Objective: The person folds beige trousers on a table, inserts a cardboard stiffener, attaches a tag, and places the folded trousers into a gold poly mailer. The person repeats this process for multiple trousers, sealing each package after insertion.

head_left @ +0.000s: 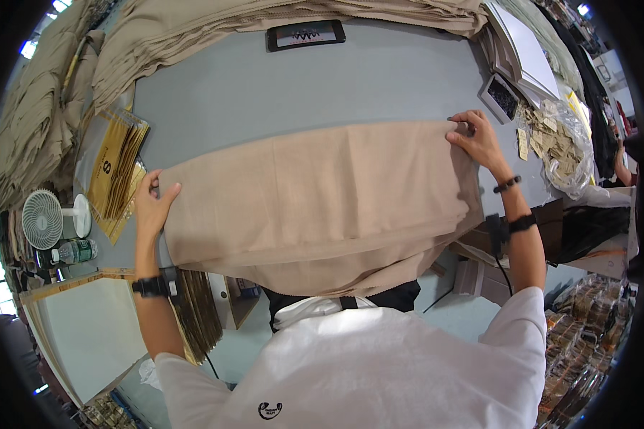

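Your right hand (481,139) has thumb and forefinger closed on the far right corner of the cloth (315,186). Your left hand (154,204) is at the far left corner, thumb and forefinger spread; whether they pinch the edge, you can't tell from here. With your hands that wide apart, the hold is probably meant to draw the far edge straight and the upper layer flat on the table (300,86).

The cloth lies between your two sets of fingers and runs from them back toward your body, its near folds drooping over the table edge at your waist. Faint creases cross it midway between your hands.

Beyond your fingertips lies the phone (306,35), likely set there to be out of the cloth's way. Just outside your left fingers are the bags (114,168); outside your right, the box (501,98) and tags (562,146), all seemingly placed within easy reach.
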Demonstrator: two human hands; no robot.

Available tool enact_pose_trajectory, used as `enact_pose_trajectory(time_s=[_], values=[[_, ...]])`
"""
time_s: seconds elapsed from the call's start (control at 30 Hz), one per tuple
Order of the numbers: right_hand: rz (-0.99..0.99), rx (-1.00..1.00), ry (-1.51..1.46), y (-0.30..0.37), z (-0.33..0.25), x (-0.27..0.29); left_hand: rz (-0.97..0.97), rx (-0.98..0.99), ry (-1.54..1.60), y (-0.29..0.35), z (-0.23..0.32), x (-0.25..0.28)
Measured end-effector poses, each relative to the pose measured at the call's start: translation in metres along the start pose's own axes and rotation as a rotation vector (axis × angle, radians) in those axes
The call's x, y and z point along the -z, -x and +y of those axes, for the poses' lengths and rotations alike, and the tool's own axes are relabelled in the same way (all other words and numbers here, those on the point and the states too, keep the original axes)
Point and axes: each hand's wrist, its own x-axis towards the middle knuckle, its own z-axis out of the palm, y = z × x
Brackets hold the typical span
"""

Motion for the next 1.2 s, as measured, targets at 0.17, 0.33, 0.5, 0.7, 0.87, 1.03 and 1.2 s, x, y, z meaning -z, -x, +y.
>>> enact_pose_trajectory(time_s=[0.17,0.33,0.5,0.7,0.87,1.03,1.2], values=[[0.055,-0.05,0.235,-0.08,0.011,-0.023,0.014,-0.001,-0.186,-0.082,0.015,-0.023],[0.463,0.002,0.037,-0.14,-0.012,-0.009,0.348,-0.116,0.085,-0.149,0.051,-0.019],[0.553,0.204,-0.506,-0.119,-0.051,0.027,0.468,-0.179,0.503,-0.13,0.078,0.022],[0.378,0.09,-0.197,0.026,-0.051,0.054,0.395,-0.151,0.704,0.006,0.028,0.048],[-0.122,0.156,-0.082,0.108,-0.038,0.053,0.073,0.048,0.474,0.101,-0.011,0.045],[-0.036,0.07,0.182,0.106,-0.049,0.038,0.172,0.255,0.269,0.123,-0.007,0.011],[-0.014,0.279,0.261,0.067,-0.053,-0.019,0.262,0.265,0.03,0.111,0.007,-0.003]])
